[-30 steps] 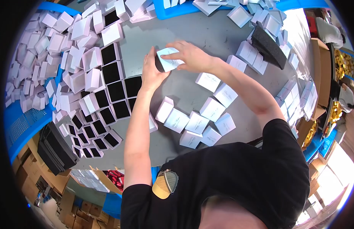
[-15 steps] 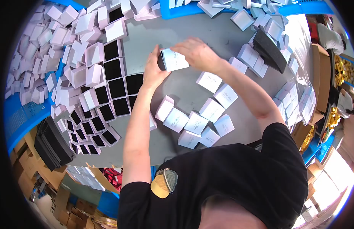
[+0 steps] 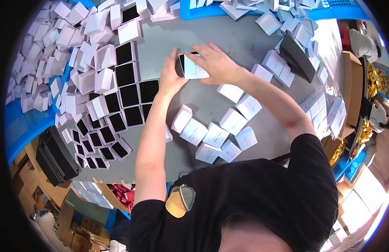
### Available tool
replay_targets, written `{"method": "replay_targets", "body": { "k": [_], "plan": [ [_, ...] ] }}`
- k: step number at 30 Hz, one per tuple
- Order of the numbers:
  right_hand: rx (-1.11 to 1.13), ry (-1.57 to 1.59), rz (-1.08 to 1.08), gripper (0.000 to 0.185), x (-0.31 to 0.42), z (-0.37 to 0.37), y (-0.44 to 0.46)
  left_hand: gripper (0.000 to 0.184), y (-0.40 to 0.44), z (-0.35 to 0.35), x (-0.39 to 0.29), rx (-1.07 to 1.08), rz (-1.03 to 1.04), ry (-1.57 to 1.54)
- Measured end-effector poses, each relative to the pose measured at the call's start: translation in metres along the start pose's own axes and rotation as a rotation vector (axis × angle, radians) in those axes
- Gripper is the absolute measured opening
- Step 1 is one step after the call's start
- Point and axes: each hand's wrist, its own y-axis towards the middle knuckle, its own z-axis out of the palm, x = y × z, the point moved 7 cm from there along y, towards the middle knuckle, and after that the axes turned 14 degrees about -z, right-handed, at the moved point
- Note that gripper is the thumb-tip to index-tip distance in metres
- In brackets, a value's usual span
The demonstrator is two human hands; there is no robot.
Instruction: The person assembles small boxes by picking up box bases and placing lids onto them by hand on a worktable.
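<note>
My left hand (image 3: 171,76) is wrapped around the left side of a small box, whose dark face shows beside my thumb. On the box sits a white lid (image 3: 193,70) with printed script, slightly askew, with black showing at its top and left edges. My right hand (image 3: 215,64) lies over the lid's right side, fingers closed on it. Left of my hands stand white box bases with black inserts (image 3: 129,95) in rows. Closed white boxes with script (image 3: 215,134) lie in a loose cluster nearer my body.
White empty trays and lids (image 3: 64,38) are heaped at the left, partly in a blue crate (image 3: 18,130). Another blue crate (image 3: 190,12) stands at the back. A black foam block (image 3: 296,58) leans on boxes at the right. Black sheets (image 3: 56,157) are stacked at the lower left.
My right hand has come down onto the lid, its fingers now spread over the right side. The lid has turned slightly, and black now shows along its top edge.
</note>
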Motion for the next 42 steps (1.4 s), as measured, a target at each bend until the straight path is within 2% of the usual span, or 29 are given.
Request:
{"method": "replay_targets", "body": {
  "k": [2,5,8,9,12,18,21,24,27,33,36,37,40,42],
  "plan": [
    [0.040,-0.025,0.047,0.089,0.002,0.010,-0.001,0.096,0.000,0.001,0.003,0.005,0.010,0.006],
    [-0.057,0.233,0.054,0.091,-0.001,-0.001,-0.004,0.097,0.000,-0.001,0.004,0.013,0.000,0.025],
    [-0.109,0.218,0.109,0.088,-0.015,-0.020,-0.004,0.098,0.000,0.002,0.005,0.023,-0.024,0.018],
    [-0.065,0.204,0.132,0.083,-0.022,-0.013,-0.002,0.098,0.001,0.002,0.006,0.028,-0.028,0.017],
    [-0.047,0.368,0.090,0.082,-0.027,0.016,0.008,0.100,0.003,0.001,0.009,0.028,-0.073,0.077],
    [0.028,0.181,-0.082,0.068,-0.008,0.021,0.007,0.099,0.002,0.000,0.006,0.021,-0.056,0.053],
    [0.053,0.120,-0.079,0.065,-0.005,0.022,0.007,0.098,0.001,0.001,0.007,0.028,-0.053,0.010],
    [0.019,0.011,-0.015,0.067,0.005,0.023,-0.006,0.097,-0.001,0.002,0.008,0.022,0.031,0.043],
    [0.126,-0.173,0.009,0.071,0.005,0.037,-0.012,0.097,0.001,0.006,0.011,0.059,0.044,0.028],
    [0.399,-0.403,0.059,0.078,0.011,0.038,-0.007,0.102,-0.008,0.019,-0.005,-0.045,0.204,0.349],
    [0.357,-0.381,0.047,0.088,0.014,0.035,-0.007,0.104,-0.009,0.022,-0.007,-0.002,0.158,0.457],
    [0.434,-0.409,0.045,0.085,0.016,0.035,-0.006,0.106,-0.008,0.021,-0.009,0.034,0.135,0.476],
    [0.328,-0.286,0.099,0.082,0.020,0.037,-0.015,0.107,-0.011,0.020,-0.020,0.106,0.120,0.552],
    [0.329,-0.247,0.090,0.076,0.020,0.034,-0.026,0.107,-0.007,0.018,-0.023,0.234,0.104,0.566]
  ]
}}
